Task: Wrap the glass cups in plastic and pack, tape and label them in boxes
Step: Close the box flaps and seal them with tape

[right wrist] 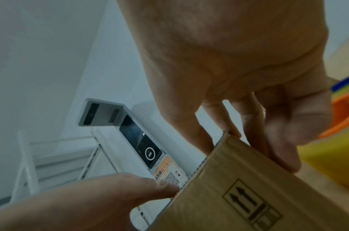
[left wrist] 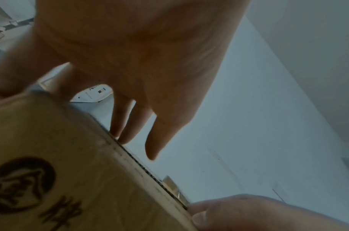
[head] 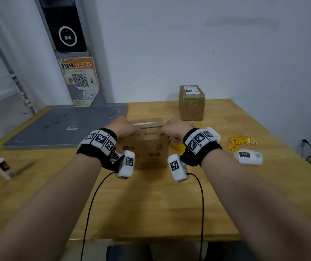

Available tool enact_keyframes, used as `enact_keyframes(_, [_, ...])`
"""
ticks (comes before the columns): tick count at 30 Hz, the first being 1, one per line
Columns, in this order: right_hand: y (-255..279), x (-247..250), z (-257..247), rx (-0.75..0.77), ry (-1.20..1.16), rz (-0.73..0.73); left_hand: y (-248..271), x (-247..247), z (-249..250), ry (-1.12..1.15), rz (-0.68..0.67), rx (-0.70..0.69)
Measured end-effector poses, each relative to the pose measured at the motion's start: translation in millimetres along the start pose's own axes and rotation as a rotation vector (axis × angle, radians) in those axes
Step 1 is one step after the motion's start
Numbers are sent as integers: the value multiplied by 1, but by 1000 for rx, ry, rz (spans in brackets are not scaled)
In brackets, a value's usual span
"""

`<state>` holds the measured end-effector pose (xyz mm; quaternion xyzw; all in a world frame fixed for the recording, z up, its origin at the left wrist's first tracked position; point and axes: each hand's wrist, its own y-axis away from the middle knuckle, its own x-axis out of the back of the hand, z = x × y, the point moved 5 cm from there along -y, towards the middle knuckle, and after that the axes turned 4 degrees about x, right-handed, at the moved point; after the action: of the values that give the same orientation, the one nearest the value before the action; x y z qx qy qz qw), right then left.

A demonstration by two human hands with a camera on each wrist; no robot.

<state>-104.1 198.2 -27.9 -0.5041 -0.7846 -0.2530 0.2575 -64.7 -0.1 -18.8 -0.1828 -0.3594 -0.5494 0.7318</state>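
Observation:
A brown printed cardboard box (head: 147, 149) stands on the wooden table (head: 151, 204) in front of me. My left hand (head: 130, 129) lies on its top left edge, with fairly straight fingers (left wrist: 126, 132) reaching over the top and the thumb by the near face. My right hand (head: 165, 129) lies on the top right corner, where its fingers (right wrist: 207, 139) pass behind the cardboard edge (right wrist: 219, 150) and the thumb hangs beside the box. A pale strip (head: 144, 123) runs along the box top. What the box holds is hidden.
A second brown box (head: 192, 102) with a white label stands at the back right. Behind my right wrist lies a yellow tape dispenser (head: 177, 146). Red-yellow stickers (head: 242, 142) and a white label device (head: 248, 157) are at the right. At the left are a grey mat (head: 66, 125) and a small roll (head: 2, 167).

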Motion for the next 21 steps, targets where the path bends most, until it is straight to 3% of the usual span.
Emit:
enact_keyframes(6, [31,1,5,10,302,-39,35,-24,8,6,-41,-40])
enact_keyframes(14, [47,20,24,-75,211,-83,25,-52,22,-146,14,-163])
enact_keyframes(21, [20,49,43,-162,76,28,-6,-63,36,-133,14,-190])
